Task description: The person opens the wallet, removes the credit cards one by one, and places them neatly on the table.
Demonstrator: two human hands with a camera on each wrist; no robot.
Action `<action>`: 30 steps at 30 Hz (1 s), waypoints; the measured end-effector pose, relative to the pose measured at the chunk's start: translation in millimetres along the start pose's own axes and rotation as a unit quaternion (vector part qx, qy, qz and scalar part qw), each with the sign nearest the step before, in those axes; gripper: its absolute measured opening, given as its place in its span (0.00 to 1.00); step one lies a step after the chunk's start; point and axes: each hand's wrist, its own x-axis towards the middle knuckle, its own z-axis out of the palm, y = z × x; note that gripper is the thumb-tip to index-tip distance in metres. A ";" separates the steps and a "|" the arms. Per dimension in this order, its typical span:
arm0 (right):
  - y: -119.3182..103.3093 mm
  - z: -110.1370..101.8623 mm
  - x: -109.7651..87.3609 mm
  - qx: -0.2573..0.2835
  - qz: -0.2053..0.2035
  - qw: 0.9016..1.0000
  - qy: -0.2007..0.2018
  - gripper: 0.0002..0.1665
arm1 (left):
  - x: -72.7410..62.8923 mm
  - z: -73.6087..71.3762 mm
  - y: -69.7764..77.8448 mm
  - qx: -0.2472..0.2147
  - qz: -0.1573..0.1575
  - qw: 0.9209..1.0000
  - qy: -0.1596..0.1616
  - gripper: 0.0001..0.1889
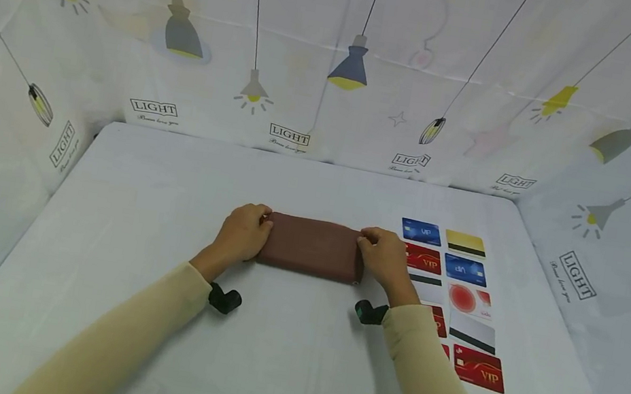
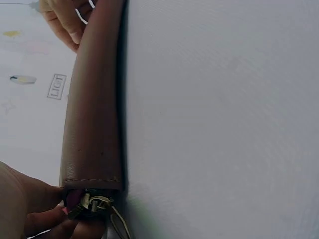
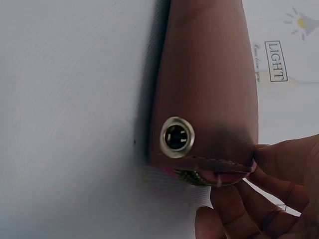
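Note:
A long brown zip wallet (image 1: 310,246) lies crosswise on the white table between both hands. At its left end, my left hand (image 1: 242,232) grips the corner, thumb on one side and fingers on the other. My right hand (image 1: 385,260) pinches the opposite end in the same way. In the left wrist view, a brass zipper pull (image 2: 119,222) hangs from the stitched end beside the left fingers. A round metal eyelet (image 3: 177,137) shows on the wallet near the right fingers in the right wrist view. The inside of the wallet is hidden.
To the right of the wallet, several cards lie in two columns, among them a blue card (image 1: 421,232), a gold card (image 1: 466,243) and a red VIP card (image 1: 479,368). The right forearm covers part of the nearer column. A lamp-printed cloth (image 1: 319,18) hangs behind the table (image 1: 277,363).

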 end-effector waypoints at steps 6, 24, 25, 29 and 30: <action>2.0 3.1 3.7 -0.011 0.007 1.000 -0.003 0.22 | -0.3 4.5 -3.9 -0.007 0.003 1.000 0.011 0.19; 2.4 -36.4 -2.3 -0.212 -0.068 0.971 0.089 0.32 | 12.4 -31.5 2.3 0.196 0.089 0.975 0.061 0.30; 1.3 -41.9 -3.1 -0.232 -0.076 0.964 0.103 0.33 | 13.9 -36.0 4.3 0.210 0.092 0.971 0.060 0.31; -1.3 -65.4 -4.3 -0.287 -0.084 0.946 0.122 0.46 | 21.0 -53.3 9.7 0.247 0.080 0.965 0.040 0.38; -1.5 -71.3 -4.2 -0.294 -0.082 0.945 0.119 0.49 | 23.1 -57.6 10.5 0.249 0.077 0.965 0.034 0.39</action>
